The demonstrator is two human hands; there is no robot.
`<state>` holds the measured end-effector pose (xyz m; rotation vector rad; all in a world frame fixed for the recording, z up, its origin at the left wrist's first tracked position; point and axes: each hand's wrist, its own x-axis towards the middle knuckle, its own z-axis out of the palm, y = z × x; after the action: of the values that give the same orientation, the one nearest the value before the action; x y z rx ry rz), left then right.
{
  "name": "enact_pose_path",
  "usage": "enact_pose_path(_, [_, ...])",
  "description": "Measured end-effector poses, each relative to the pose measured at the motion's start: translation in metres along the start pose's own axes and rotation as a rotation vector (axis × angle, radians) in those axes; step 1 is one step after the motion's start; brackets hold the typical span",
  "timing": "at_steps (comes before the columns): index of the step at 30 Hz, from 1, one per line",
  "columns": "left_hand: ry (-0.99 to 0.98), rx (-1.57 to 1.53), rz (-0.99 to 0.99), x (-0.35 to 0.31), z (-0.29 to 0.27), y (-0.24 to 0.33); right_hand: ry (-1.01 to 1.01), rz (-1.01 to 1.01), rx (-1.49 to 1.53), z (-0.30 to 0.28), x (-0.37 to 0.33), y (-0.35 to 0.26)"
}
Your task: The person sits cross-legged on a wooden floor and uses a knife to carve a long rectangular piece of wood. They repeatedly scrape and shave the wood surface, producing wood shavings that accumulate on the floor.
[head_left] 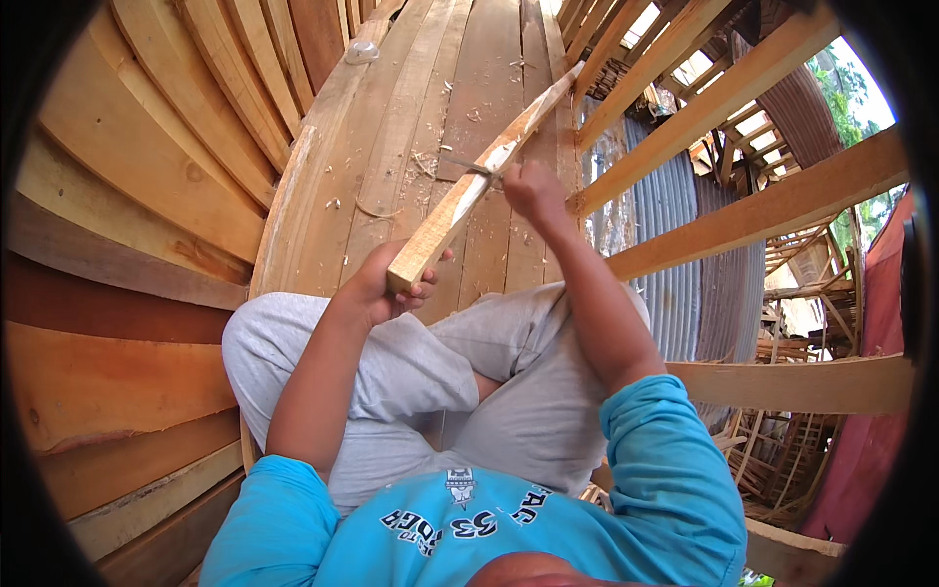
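Observation:
A long squared piece of wood (445, 223) slants away from me, its near end cut square and its far end resting near the right-hand slats. My left hand (377, 284) is wrapped round the near end from below and the left side. In my right hand (534, 192) is a knife (469, 166), closed in the fist by a handle that the fingers mostly hide. Its thin dark blade lies across the top of the wood. Around and beyond the blade, the wood's face shows pale patches, while nearer my left hand it is more yellow-brown.
I sit cross-legged on a plank floor (391, 137) scattered with wood shavings (423, 164). Upright boards (147, 186) wall the left side. Spaced wooden slats (743, 220) line the right, with corrugated metal sheets (670, 264) beyond. A small pale translucent object (362, 52) lies at the far left.

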<state>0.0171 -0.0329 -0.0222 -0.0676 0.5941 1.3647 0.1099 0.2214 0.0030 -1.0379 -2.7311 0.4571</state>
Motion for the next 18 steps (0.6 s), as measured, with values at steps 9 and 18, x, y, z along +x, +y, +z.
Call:
enact_pose_path(9, [-0.039,-0.006,-0.009,-0.01,-0.015,0.009,-0.031,0.053,-0.007,0.014,-0.024,-0.042])
enact_pose_path(18, [-0.077,-0.044,-0.01,-0.016,-0.014,0.017,-0.03,0.004,0.028,0.018,-0.035,-0.044])
